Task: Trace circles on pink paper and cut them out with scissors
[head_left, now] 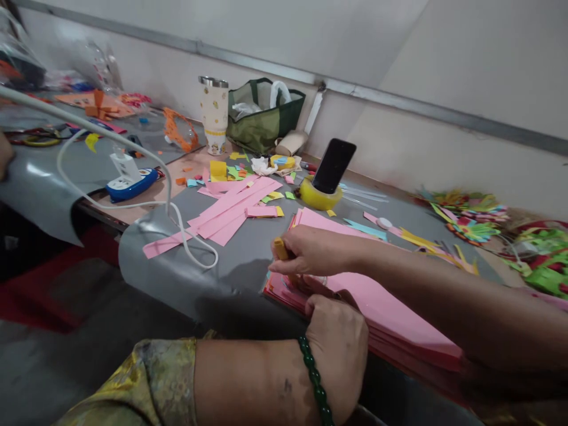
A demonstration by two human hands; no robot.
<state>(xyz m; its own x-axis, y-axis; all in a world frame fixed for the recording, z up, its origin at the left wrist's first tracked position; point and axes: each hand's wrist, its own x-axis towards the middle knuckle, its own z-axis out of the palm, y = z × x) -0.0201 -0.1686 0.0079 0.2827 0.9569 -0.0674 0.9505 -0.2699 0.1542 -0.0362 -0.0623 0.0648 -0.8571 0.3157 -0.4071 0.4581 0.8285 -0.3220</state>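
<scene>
A thick stack of pink paper sheets (390, 307) lies at the front edge of the table, with red and blue layers showing along its side. My right hand (310, 254) is closed around a slim yellow tool (280, 248), its lower end down at the stack's left corner; its exact kind is unclear. Below it, my left hand (339, 343), with a green bead bracelet (314, 378) at the wrist, is curled at the stack's front edge. Its fingertips are mostly hidden. A round, clear-edged thing (290, 284) shows partly beneath the hands.
Pink paper strips (231, 207) and coloured scraps lie left of the stack. A phone (335, 165) leans in a yellow tape roll (317, 196) behind it. A white cable (177, 219) loops near a blue power strip (133, 184). A tumbler (213, 115) and green bag (266, 121) stand by the wall.
</scene>
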